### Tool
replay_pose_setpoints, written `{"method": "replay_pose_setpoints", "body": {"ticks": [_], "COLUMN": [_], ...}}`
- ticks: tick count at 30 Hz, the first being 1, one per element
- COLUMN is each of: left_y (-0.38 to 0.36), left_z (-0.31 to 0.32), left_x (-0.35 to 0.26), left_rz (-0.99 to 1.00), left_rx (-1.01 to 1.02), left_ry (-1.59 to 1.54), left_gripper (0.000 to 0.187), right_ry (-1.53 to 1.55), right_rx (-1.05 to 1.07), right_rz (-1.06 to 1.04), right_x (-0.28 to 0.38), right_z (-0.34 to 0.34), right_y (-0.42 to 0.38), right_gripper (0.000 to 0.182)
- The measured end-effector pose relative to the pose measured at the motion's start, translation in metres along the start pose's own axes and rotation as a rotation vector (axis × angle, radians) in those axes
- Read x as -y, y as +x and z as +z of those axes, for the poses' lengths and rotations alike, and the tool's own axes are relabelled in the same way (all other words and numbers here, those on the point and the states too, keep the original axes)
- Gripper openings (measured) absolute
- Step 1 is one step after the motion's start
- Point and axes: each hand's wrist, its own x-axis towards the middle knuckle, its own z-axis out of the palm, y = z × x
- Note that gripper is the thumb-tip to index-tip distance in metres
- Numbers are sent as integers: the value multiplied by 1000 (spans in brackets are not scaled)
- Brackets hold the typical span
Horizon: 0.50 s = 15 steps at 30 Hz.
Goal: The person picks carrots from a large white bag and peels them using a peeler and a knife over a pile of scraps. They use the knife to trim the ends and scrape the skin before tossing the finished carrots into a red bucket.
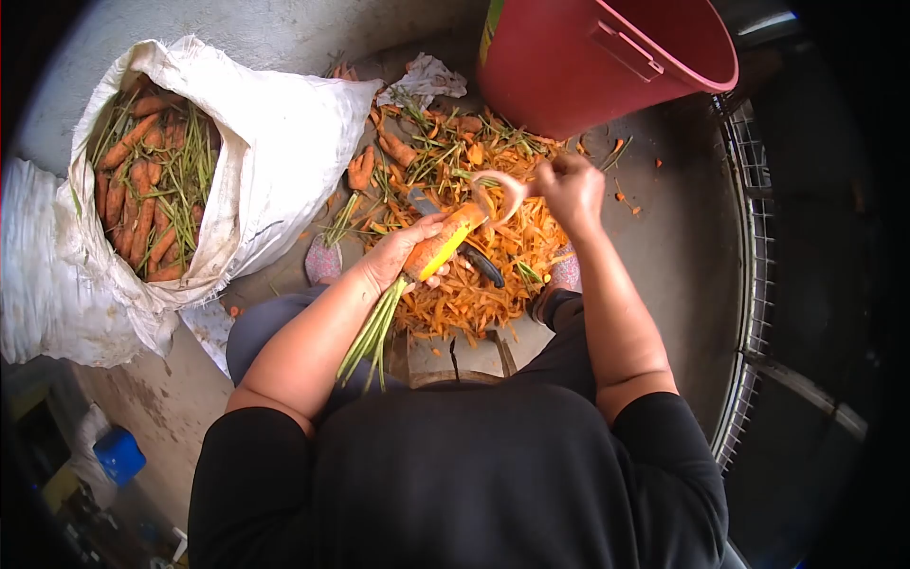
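My left hand [409, 253] is wrapped round a carrot [444, 245] whose green stems [374, 332] hang down towards my lap. Part of the carrot is bare and yellow-orange; the rest keeps its rough orange skin. In my right hand [572, 190] is a pale peeler [507, 192] with a curved head, slightly blurred, close to the carrot's far end. Beneath both hands lies a heap of orange peelings [526, 247] mixed with green stems. A black-handled knife [482, 265] rests on the heap, partly hidden behind the carrot.
At the left, a white sack [275, 156] stands open, full of unpeeled carrots [142, 199]. A large red bucket [578, 71] is beyond the heap. Loose carrots [393, 144] lie near the sack. Metal mesh [755, 237] runs along the right, and a blue object [119, 456] is at lower left.
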Motion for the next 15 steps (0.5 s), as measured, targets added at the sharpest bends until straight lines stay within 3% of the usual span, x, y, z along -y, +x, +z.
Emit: {"method": "replay_pose_setpoints", "body": {"ticks": [3, 5, 6, 8, 10, 13, 15], "left_y": [9, 16, 5, 8, 8, 3, 6], "left_z": [-13, -12, -5, -6, -10, 0, -6], "left_x": [6, 10, 10, 10, 8, 6, 4], "left_rz": [-52, -16, 72, -8, -58, -34, -57], "left_rx": [63, 65, 76, 51, 103, -53, -9], "left_ry": [-135, -152, 50, -89, -146, 36, -66], "left_gripper": [38, 40, 40, 40, 39, 37, 37], "right_ry": [171, 90, 108, 82, 101, -310, -94], "right_rx": [47, 97, 64, -2, 74, -200, -139], "right_rz": [-423, -503, -479, -417, -73, -102, -103], "right_x": [44, 49, 39, 10, -10, -25, -8], "right_z": [8, 18, 24, 33, 19, 4, 7], "right_y": [-41, -56, -50, -29, -9, 7, -1], "right_gripper": [17, 16, 16, 18, 17, 17, 19]}}
